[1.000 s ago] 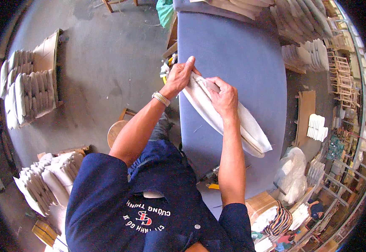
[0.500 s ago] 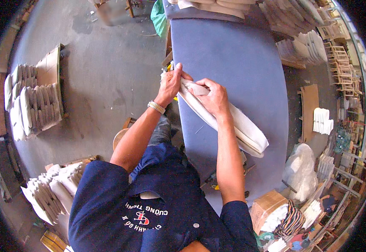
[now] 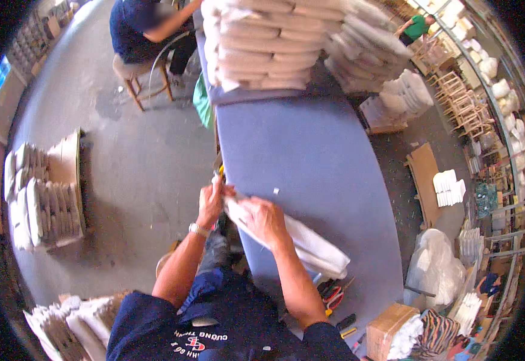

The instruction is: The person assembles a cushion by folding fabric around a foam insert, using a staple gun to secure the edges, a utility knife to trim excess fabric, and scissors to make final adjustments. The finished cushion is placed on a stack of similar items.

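A long, narrow white padded piece (image 3: 319, 248), like a fabric-covered cushion, lies slantwise across the left edge of the blue-grey table (image 3: 298, 150). My left hand (image 3: 211, 203) is closed round its far left end, just past the table edge. Over the upper part of the same piece, my right hand (image 3: 265, 221) bends its fingers onto the fabric; its fingertips are partly hidden. Beside the lower end lie red-handled pliers (image 3: 333, 296) and other small tools, partly behind my right forearm. A small white scrap (image 3: 276, 191) rests on the table.
Stacked white cushions (image 3: 262, 48) fill the table's far end. A person (image 3: 131, 27) sits on a stool (image 3: 135, 72) at the far left. More cushions stand on a pallet (image 3: 64, 162) at left. A cardboard box (image 3: 388, 328) and a plastic-wrapped bundle (image 3: 434, 265) are at right.
The view has tilted upward, bringing the seated person and the tall cushion stacks into sight. My right hand has gone from pinching a fabric fold to lying over the padded piece.
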A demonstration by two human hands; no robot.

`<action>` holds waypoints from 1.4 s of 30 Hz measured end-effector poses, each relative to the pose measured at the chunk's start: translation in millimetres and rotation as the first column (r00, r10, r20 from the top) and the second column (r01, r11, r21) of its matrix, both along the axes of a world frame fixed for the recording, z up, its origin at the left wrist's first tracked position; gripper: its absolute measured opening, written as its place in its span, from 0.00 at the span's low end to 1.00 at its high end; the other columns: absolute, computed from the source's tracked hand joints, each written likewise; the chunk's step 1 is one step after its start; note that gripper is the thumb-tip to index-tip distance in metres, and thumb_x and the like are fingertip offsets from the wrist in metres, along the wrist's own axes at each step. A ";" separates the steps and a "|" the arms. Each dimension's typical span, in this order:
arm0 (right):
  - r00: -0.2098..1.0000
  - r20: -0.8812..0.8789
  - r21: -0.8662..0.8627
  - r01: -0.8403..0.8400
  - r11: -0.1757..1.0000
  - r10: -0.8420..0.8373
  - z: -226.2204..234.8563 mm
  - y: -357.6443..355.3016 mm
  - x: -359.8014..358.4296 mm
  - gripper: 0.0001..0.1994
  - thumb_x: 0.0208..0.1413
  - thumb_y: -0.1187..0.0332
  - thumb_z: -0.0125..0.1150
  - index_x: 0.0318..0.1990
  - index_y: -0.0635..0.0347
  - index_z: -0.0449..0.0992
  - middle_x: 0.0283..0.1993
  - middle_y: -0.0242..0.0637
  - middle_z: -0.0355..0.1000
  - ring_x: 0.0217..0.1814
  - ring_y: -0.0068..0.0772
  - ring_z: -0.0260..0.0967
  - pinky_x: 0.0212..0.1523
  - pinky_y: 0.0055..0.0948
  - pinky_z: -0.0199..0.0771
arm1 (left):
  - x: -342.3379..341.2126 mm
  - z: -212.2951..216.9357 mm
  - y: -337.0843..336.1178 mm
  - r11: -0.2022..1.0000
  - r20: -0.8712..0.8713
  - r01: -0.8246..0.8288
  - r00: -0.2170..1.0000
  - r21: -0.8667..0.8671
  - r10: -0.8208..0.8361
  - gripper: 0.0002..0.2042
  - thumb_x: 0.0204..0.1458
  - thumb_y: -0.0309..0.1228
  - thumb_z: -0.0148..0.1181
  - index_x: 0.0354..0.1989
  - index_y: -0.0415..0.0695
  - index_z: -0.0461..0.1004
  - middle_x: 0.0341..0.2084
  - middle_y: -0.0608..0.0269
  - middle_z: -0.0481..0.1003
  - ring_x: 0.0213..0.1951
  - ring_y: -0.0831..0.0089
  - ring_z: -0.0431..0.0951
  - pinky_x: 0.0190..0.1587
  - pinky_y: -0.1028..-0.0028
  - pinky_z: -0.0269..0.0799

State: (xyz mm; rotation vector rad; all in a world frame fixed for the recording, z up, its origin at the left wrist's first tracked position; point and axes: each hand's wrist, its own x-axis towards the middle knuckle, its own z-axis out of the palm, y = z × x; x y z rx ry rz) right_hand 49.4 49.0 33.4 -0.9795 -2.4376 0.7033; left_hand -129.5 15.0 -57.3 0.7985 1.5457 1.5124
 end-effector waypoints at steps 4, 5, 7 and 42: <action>0.932 0.354 -0.179 -0.016 0.984 0.079 66.0 -19.4 37.8 0.09 0.61 0.65 0.60 0.46 0.49 0.84 0.40 0.44 0.80 0.38 0.50 0.80 0.42 0.45 0.80 | -2.7 -2.7 -10.5 0.998 0.092 -0.002 0.996 0.062 -0.004 0.33 0.72 0.47 0.42 0.21 0.33 0.78 0.27 0.52 0.82 0.43 0.63 0.82 0.55 0.65 0.73; 0.968 0.208 -0.284 -0.080 0.955 0.143 67.6 -23.4 53.2 0.11 0.62 0.63 0.61 0.49 0.49 0.83 0.40 0.44 0.81 0.39 0.48 0.81 0.42 0.44 0.80 | -9.1 -8.8 -14.9 0.998 0.155 -0.022 0.988 0.057 0.013 0.32 0.71 0.47 0.44 0.20 0.34 0.77 0.28 0.52 0.82 0.44 0.63 0.81 0.55 0.65 0.72; 0.995 0.020 -0.490 -0.073 0.868 0.095 63.5 -31.2 98.1 0.14 0.62 0.59 0.63 0.53 0.48 0.81 0.40 0.44 0.82 0.39 0.45 0.82 0.41 0.42 0.80 | -17.4 -14.8 -23.6 1.000 0.244 -0.016 0.970 0.014 0.012 0.31 0.70 0.48 0.48 0.19 0.36 0.76 0.31 0.51 0.83 0.48 0.63 0.80 0.57 0.66 0.71; 0.247 -0.079 -0.996 0.008 0.083 -0.966 -127.3 -197.8 234.0 0.33 0.61 0.50 0.63 0.68 0.59 0.64 0.69 0.47 0.64 0.69 0.51 0.64 0.69 0.49 0.62 | -51.3 56.4 -43.9 0.884 0.125 0.411 0.911 -0.224 -0.392 0.33 0.55 0.55 0.66 0.60 0.39 0.76 0.40 0.64 0.80 0.41 0.73 0.78 0.42 0.73 0.74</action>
